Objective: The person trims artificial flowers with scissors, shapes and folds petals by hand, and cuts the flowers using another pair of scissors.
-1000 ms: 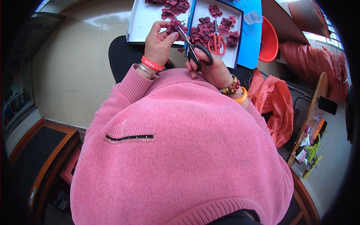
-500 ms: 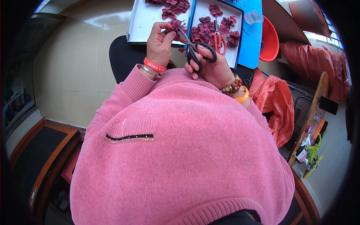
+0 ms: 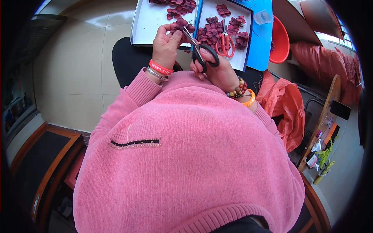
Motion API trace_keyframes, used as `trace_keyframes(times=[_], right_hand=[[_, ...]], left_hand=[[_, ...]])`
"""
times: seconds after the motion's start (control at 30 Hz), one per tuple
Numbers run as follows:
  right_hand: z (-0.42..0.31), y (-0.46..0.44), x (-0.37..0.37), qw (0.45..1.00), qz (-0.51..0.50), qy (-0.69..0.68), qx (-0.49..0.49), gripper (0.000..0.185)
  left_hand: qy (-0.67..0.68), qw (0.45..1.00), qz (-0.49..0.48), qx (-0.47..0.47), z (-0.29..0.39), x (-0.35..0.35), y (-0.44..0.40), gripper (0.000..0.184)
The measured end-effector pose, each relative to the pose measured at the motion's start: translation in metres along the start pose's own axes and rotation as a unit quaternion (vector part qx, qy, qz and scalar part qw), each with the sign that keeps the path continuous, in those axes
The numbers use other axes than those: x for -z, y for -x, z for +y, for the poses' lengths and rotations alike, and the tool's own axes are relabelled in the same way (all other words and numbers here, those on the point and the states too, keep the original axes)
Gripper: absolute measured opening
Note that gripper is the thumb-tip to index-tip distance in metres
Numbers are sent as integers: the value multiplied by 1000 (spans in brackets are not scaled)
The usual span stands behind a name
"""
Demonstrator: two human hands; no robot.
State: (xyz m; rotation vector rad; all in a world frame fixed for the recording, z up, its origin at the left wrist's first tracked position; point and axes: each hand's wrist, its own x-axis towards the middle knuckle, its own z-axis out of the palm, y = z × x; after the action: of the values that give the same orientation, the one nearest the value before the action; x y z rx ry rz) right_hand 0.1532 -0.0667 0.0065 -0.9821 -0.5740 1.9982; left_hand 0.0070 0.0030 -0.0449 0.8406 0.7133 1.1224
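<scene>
Between thumb and fingers, my left hand (image 3: 166, 47) pinches a dark red fabric flower (image 3: 181, 25) over the edge of the left white tray (image 3: 149, 23). My right hand (image 3: 219, 72) has its fingers in the black handles of the scissors (image 3: 199, 51). Their metal blades reach up-left and touch the flower. Right of them, red-handled scissors (image 3: 224, 43) lie in the right white tray (image 3: 241, 59) among several dark red flowers (image 3: 210, 32). More such flowers (image 3: 178, 8) lie in the left tray.
A blue tabletop (image 3: 261, 42) holds the trays and a clear plastic cup (image 3: 263, 17). Right of it is a red bowl (image 3: 280, 40), with a red plastic bag (image 3: 285, 105) below. A black seat (image 3: 126, 62) is at the left, by the tiled floor (image 3: 74, 70).
The scissors have shifted slightly left and their handles have come closer together. The flower in my left hand has turned a little and shows more of its petals.
</scene>
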Motion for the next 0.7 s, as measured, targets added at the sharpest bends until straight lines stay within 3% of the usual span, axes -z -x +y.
trace_keyframes(times=[0.17, 0.7], right_hand=[[1, 0, 4, 994, 10, 104, 8, 37], [8, 0, 0, 949, 85, 302, 46, 18]], left_hand=[[-43, 998, -1, 50, 7, 0, 2, 19], [-123, 991, 25, 40, 20, -7, 7, 20]])
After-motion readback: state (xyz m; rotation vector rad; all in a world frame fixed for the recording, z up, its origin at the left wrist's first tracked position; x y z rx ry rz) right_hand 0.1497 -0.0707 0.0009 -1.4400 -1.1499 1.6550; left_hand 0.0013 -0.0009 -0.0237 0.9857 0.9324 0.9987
